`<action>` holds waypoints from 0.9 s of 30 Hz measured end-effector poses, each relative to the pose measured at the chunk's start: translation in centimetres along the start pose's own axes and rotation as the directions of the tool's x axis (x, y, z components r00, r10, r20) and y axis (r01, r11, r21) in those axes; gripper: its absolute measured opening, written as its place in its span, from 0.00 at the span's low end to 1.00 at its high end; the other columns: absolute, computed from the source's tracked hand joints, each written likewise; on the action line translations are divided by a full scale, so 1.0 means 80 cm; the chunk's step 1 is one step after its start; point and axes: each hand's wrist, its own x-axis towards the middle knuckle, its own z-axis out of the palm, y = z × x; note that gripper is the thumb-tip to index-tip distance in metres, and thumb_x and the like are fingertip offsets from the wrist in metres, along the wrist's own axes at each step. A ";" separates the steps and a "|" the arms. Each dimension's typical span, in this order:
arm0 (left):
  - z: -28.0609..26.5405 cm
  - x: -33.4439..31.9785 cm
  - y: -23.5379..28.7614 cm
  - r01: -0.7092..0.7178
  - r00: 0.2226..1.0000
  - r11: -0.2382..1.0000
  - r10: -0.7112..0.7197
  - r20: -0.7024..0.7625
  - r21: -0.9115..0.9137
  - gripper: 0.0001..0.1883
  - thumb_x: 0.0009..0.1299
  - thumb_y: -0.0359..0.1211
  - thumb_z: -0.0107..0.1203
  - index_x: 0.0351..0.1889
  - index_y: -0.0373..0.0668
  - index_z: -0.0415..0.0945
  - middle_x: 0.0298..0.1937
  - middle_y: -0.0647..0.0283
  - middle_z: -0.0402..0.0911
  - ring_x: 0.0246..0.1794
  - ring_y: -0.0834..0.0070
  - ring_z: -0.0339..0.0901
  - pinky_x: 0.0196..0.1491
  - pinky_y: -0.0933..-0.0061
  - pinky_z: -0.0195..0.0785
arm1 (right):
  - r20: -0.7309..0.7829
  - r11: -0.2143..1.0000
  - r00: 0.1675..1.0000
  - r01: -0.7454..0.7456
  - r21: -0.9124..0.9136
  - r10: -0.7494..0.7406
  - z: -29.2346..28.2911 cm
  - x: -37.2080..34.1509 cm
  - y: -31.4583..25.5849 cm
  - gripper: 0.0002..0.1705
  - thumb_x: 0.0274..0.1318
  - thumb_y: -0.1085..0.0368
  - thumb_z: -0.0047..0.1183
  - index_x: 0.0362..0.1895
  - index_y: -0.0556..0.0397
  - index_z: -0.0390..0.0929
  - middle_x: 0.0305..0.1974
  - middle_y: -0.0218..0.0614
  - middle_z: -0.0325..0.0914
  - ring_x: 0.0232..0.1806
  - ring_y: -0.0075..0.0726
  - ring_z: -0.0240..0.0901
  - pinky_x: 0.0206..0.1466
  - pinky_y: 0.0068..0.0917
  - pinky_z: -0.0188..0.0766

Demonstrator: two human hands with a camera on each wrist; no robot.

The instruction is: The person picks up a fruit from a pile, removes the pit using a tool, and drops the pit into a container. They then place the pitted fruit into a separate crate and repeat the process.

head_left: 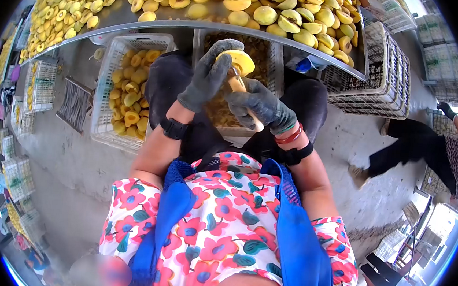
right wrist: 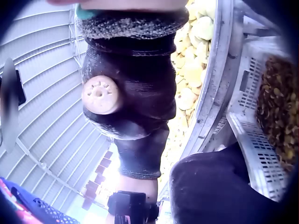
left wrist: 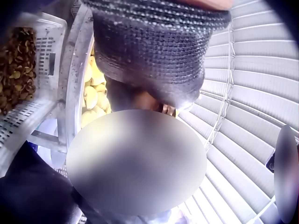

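Fruit (head_left: 244, 62) gripped in left hand (head_left: 205, 77) could be slipping if right hand (head_left: 261, 103), gripping tool (head_left: 237, 84), is overpushing; contact seemingly hidden.

smooth wooden-looking handle (head_left: 237, 84), rough knitted glove cuff (left wrist: 149, 51), metal tabletop (head_left: 166, 14), matt plastic crate (head_left: 105, 77)

Fruit (head_left: 131, 95) lies in crate (head_left: 103, 90) beside left leg (head_left: 165, 76)
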 end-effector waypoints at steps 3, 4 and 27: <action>0.011 -0.002 0.012 -0.048 0.985 0.995 0.061 -0.162 0.084 0.19 0.77 0.43 0.42 0.55 0.38 0.69 0.50 0.61 0.74 0.48 0.76 0.73 0.49 0.76 0.70 | -0.052 0.994 0.997 0.047 -0.100 -0.052 0.004 0.005 0.006 0.05 0.55 0.68 0.51 0.33 0.56 0.71 0.19 0.28 0.67 0.15 0.21 0.62 0.17 0.20 0.60; 0.008 0.001 0.013 -0.099 0.970 0.982 0.131 -0.205 0.161 0.20 0.77 0.43 0.41 0.55 0.38 0.69 0.50 0.61 0.75 0.48 0.76 0.73 0.49 0.76 0.70 | -0.052 0.988 0.996 0.064 -0.144 -0.072 0.006 0.004 0.007 0.05 0.55 0.70 0.51 0.35 0.57 0.71 0.19 0.27 0.67 0.15 0.21 0.62 0.17 0.20 0.60; -0.135 0.192 -0.071 0.460 0.859 0.396 0.027 -0.511 0.795 0.36 0.67 0.61 0.42 0.53 0.36 0.72 0.43 0.47 0.82 0.45 0.51 0.80 0.49 0.53 0.72 | -0.512 0.951 0.831 0.065 -0.302 -0.220 -0.049 0.027 0.095 0.04 0.58 0.68 0.50 0.35 0.54 0.70 0.19 0.27 0.69 0.15 0.22 0.66 0.15 0.22 0.62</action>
